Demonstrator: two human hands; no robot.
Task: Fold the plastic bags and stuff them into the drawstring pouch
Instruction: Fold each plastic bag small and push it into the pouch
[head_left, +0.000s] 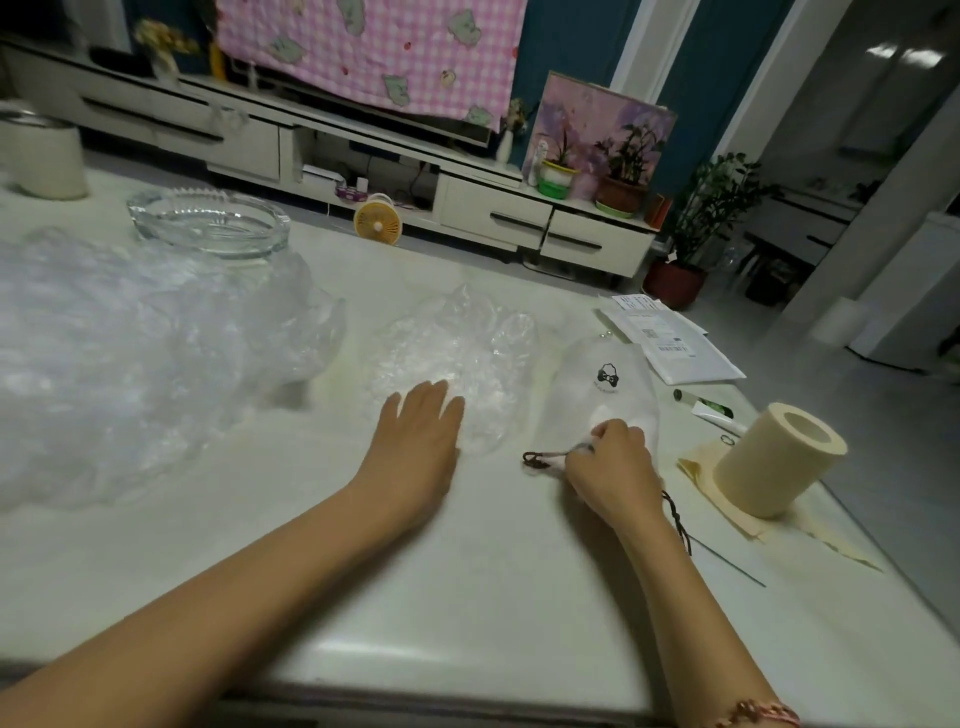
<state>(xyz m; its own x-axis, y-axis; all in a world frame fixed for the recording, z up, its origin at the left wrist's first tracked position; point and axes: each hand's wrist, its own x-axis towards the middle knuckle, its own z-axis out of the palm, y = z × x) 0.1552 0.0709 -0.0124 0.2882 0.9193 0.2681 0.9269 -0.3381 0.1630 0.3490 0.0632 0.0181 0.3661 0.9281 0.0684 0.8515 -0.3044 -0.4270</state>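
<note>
A white drawstring pouch (605, 382) with a small black logo lies on the pale table (467, 597), its mouth toward me. My right hand (610, 467) pinches the pouch's mouth edge, beside the dark drawstring knot (537, 460). A crumpled clear plastic bag (457, 348) lies left of the pouch. My left hand (415, 441) rests flat with fingers spread on that bag's near edge. A large heap of clear plastic bags (119, 364) covers the table's left side.
A glass ashtray (208, 223) stands behind the heap, a white cup (47, 156) at far left. A cream paper roll (779, 457), a small tube (706, 408) and papers (675, 343) sit at the right edge. The table's front edge is close to me.
</note>
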